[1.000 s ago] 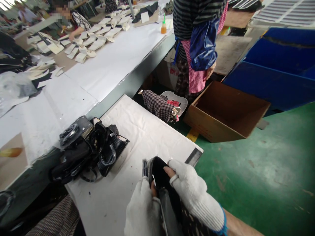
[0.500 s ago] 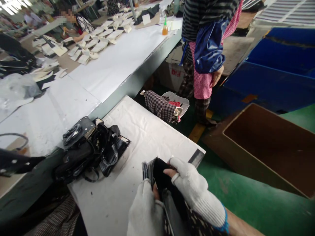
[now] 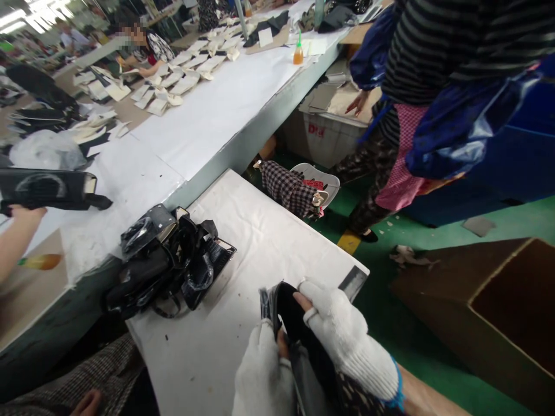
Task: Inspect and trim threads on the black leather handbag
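White paper covers the table [image 3: 243, 231] above green floor [image 3: 433, 231]; both gloved grips, left hand [image 3: 264, 375] and right hand [image 3: 347, 341], clasp a black piece [image 3: 288, 312].

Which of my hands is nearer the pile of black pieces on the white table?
Left. The left hand is nearer the black pile; the right hand is farther right.

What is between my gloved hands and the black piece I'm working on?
Nothing visible. The left hand and right hand both grip the black piece directly, over the near edge of the white table. The pile of black parts lies apart, to the left.
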{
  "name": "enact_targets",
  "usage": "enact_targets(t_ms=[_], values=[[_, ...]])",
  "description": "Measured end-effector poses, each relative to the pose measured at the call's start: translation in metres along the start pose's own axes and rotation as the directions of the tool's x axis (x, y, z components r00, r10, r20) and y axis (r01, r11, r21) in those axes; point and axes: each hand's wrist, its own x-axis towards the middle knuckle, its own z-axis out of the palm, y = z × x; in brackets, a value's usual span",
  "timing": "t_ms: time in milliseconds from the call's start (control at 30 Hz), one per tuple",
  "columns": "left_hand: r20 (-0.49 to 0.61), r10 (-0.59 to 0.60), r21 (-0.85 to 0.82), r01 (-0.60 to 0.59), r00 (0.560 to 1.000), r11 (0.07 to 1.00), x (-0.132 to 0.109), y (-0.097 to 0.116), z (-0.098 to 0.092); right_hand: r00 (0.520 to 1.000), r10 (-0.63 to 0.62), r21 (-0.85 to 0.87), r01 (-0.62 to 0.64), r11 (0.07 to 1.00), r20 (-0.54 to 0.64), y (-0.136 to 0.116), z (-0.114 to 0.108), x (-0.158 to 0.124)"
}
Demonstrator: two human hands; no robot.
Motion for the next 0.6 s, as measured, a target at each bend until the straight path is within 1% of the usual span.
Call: enact_targets(t_ms=[33, 100, 167, 200, 267, 333, 367, 400, 433, 500, 533, 600], values=[[-0.033, -0.019, -0.023, 0.019, 0.999, 1.0, -0.002, 0.0, 0.003, 1.0, -0.011, 0.017, 0.012, 1.0, -0.003, 0.001, 0.002, 0.0], [-0.134, -0.083, -0.106, 0.069, 0.987, 0.992, -0.006, 0.002, 0.008, 0.999, -0.029, 0.043, 0.03, 0.999, -0.02, 0.004, 0.007, 0.0], [-0.216, -0.201, -0.218, 0.154, 0.955, 0.964, -0.012, 0.007, 0.012, 0.998, -0.06, 0.068, 0.062, 0.996, -0.029, 0.006, 0.012, 0.001], [-0.224, -0.27, -0.268, 0.207, 0.937, 0.941, -0.014, 0.011, 0.013, 0.996, -0.083, 0.079, 0.085, 0.993, -0.022, 0.007, 0.015, 0.002], [-0.15, -0.392, -0.319, 0.331, 0.908, 0.888, -0.018, 0.017, 0.012, 0.992, -0.128, 0.104, 0.128, 0.986, -0.005, 0.009, 0.021, 0.004], [-0.061, -0.46, -0.346, 0.414, 0.886, 0.842, -0.019, 0.019, 0.007, 0.985, -0.168, 0.127, 0.162, 0.978, 0.039, 0.009, 0.025, 0.007], [-0.041, -0.464, -0.361, 0.42, 0.885, 0.833, -0.018, 0.018, 0.003, 0.981, -0.185, 0.135, 0.175, 0.975, 0.063, 0.008, 0.027, 0.008], [-0.047, -0.448, -0.381, 0.399, 0.893, 0.834, -0.017, 0.016, -0.001, 0.976, -0.2, 0.139, 0.187, 0.972, 0.084, 0.007, 0.028, 0.009], [-0.078, -0.41, -0.399, 0.348, 0.909, 0.848, -0.015, 0.011, -0.006, 0.97, -0.218, 0.14, 0.202, 0.969, 0.109, 0.006, 0.03, 0.009], [-0.148, -0.29, -0.405, 0.209, 0.946, 0.89, -0.007, -0.001, -0.016, 0.954, -0.263, 0.14, 0.243, 0.96, 0.144, 0.002, 0.033, 0.009], [-0.147, -0.236, -0.393, 0.162, 0.961, 0.905, -0.003, -0.008, -0.021, 0.943, -0.293, 0.146, 0.271, 0.951, 0.156, 0.0, 0.034, 0.009], [-0.073, -0.184, -0.362, 0.146, 0.98, 0.921, 0.005, -0.02, -0.029, 0.919, -0.348, 0.178, 0.317, 0.931, 0.183, -0.002, 0.036, 0.008]])
